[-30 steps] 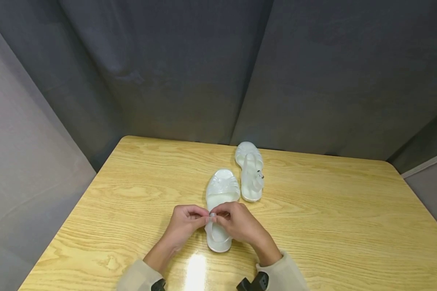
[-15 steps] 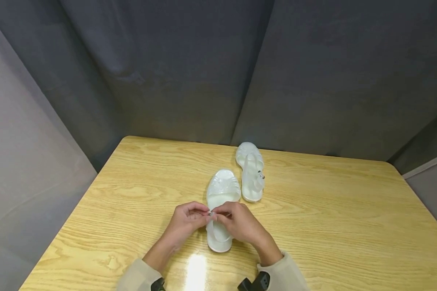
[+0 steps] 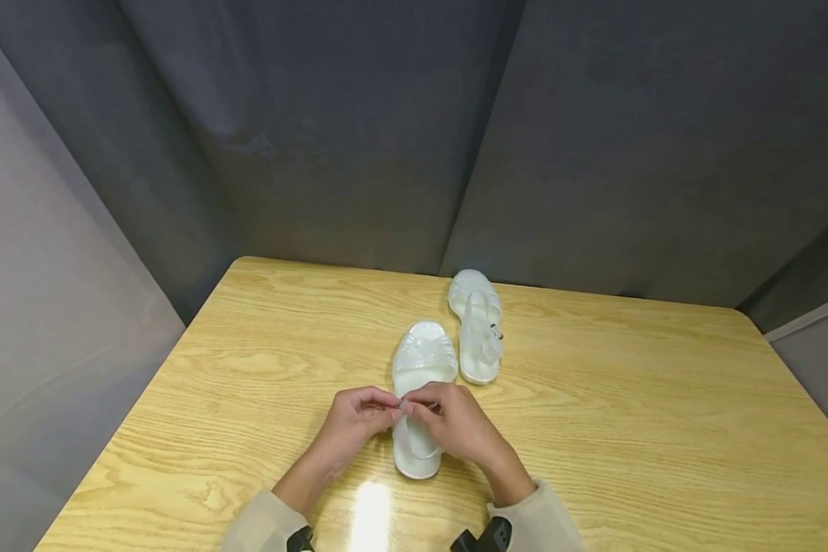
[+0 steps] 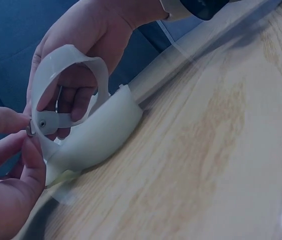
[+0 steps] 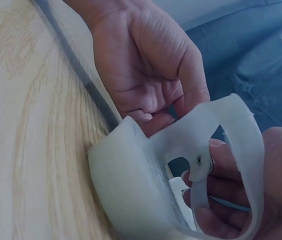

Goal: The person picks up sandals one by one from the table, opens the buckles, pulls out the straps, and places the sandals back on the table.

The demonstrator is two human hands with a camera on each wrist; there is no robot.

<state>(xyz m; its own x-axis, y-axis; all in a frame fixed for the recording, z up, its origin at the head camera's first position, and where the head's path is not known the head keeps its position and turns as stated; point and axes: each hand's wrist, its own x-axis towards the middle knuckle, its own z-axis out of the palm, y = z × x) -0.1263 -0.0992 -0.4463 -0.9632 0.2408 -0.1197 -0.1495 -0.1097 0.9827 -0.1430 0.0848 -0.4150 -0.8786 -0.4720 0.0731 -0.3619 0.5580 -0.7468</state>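
A white translucent jelly sandal rests on the table, toe pointing away from me. At its left side, my left hand pinches the small metal buckle area of the ankle strap between thumb and fingertips. Opposite it, my right hand pinches the strap end close to the same buckle, and the two hands' fingertips nearly meet. The strap loops up above the heel, with a riveted tab below the fingers. How far the strap is threaded is hidden by the fingertips.
A second white sandal with a metal buckle lies just beyond and to the right. The wooden table ends at a dark grey curtain behind, with a paler panel on the left.
Both hands stay at the strap. Their fingertips shift slightly, and the strap end standing between them earlier is now mostly covered. The sandals stay put.
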